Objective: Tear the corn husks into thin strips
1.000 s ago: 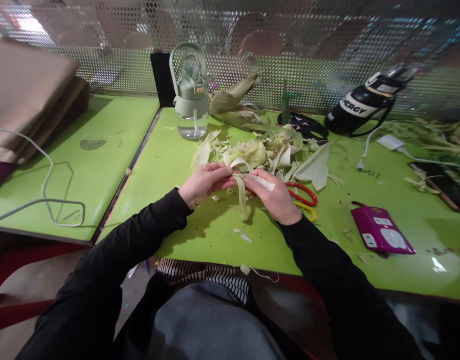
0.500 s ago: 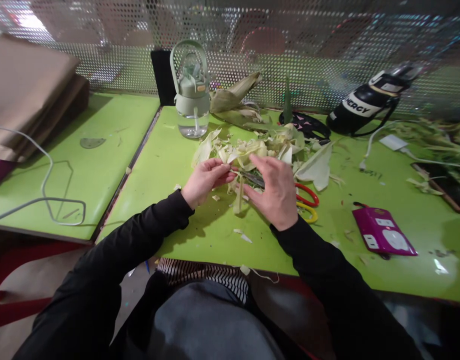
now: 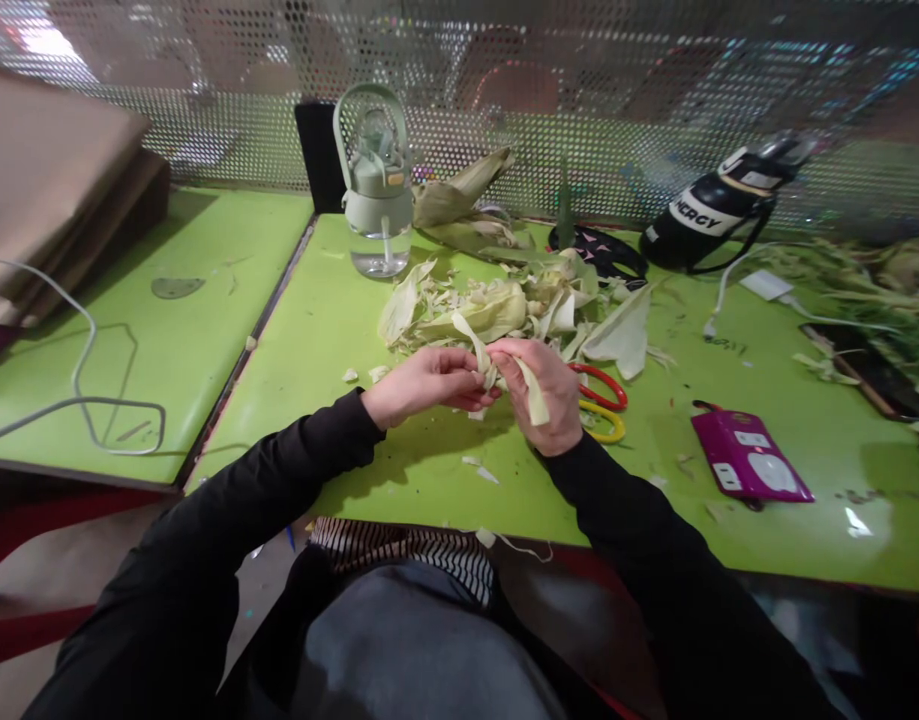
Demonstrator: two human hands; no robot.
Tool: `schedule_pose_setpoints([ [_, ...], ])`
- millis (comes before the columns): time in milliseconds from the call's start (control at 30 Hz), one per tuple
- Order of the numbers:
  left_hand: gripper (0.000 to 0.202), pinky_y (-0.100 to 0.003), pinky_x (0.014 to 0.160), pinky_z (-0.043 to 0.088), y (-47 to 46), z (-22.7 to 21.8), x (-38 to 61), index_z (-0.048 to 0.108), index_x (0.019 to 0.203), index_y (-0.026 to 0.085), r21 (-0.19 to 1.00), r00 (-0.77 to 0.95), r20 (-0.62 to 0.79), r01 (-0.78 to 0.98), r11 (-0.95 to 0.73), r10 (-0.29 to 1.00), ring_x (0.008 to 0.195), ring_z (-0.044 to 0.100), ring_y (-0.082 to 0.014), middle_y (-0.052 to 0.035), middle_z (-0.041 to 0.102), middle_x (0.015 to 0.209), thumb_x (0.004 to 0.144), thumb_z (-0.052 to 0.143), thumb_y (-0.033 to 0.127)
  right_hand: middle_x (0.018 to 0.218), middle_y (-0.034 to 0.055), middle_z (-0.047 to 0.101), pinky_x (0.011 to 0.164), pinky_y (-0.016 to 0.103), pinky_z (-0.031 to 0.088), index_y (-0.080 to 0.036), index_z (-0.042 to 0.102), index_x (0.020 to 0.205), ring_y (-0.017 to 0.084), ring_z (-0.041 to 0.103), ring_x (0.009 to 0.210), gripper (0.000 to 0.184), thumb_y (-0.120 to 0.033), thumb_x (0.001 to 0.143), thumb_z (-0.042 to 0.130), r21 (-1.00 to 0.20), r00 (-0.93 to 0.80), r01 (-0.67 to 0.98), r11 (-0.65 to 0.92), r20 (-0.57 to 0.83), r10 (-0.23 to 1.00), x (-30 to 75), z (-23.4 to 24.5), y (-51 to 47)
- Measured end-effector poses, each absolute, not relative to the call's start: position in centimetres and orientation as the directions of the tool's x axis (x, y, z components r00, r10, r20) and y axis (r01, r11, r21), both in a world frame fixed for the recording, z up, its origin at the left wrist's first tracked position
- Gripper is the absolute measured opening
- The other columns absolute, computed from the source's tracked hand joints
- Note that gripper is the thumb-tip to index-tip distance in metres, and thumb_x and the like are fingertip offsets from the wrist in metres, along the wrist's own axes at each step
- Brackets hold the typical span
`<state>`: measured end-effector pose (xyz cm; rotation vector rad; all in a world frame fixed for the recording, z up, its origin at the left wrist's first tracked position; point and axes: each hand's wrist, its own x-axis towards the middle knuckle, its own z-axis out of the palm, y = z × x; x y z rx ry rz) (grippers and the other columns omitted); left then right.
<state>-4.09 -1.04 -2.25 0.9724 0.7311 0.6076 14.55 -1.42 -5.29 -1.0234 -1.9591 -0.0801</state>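
both hands (image 3: 429, 383) (image 3: 545, 392) pinch a husk strip (image 3: 532, 393) above the green table (image 3: 429, 470)

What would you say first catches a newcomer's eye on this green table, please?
The left hand and right hand meet mid-table, both pinching a pale husk strip. Just behind them lies a heap of husks, and red-and-yellow scissors rest beside the right hand.

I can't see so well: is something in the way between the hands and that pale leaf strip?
No, nothing visible is in the way. The left hand and the right hand both grip the husk strip between them. The husk pile lies behind them on the green table, and the scissors lie right of the right hand.
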Motion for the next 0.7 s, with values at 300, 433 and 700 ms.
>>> schedule_pose_setpoints([
  [300,0.01,-0.027,0.079,0.059,-1.3,-2.7,-3.8,0.063,0.08,0.011,0.919,0.567,-0.231,-0.139,0.368,0.791,0.071,0.071,-0.009,-0.004,0.074,0.077,0.088,0.069,0.013,0.091,0.0069,0.075,0.079,0.036,0.054,-0.025,0.066,0.091,0.023,0.07,0.083,0.03,-0.048,0.101,0.05,-0.546,-0.14,0.691,0.474,0.542,0.829,13.8,-3.8,-2.5],
  [433,0.01,-0.025,0.076,0.058,-1.1,-3.1,-3.6,0.062,0.083,0.012,0.926,0.457,-0.183,-0.218,0.309,0.87,0.07,0.071,-0.0088,-0.001,0.073,0.074,0.084,0.072,0.01,0.072,0.0014,0.062,0.064,0.032,0.047,-0.024,0.064,0.09,0.018,0.057,0.064,0.036,-0.057,0.097,0.055,-0.786,-0.056,0.525,0.327,0.351,0.935,13.8,-3.8,-2.2],
  [700,0.014,-0.023,0.067,0.052,0.1,-2.5,-4.2,0.057,0.078,0.014,0.956,0.216,-0.18,-0.191,0.222,0.96,0.062,0.067,-0.0084,-0.0004,0.07,0.07,0.088,0.065,0.008,0.064,-0.0031,0.056,0.051,0.027,0.032,-0.021,0.065,0.081,0.011,0.043,0.053,0.035,-0.055,0.089,0.068,-0.847,-0.285,0.474,0.242,0.113,0.952,14.8,-2.0,-2.2],
])
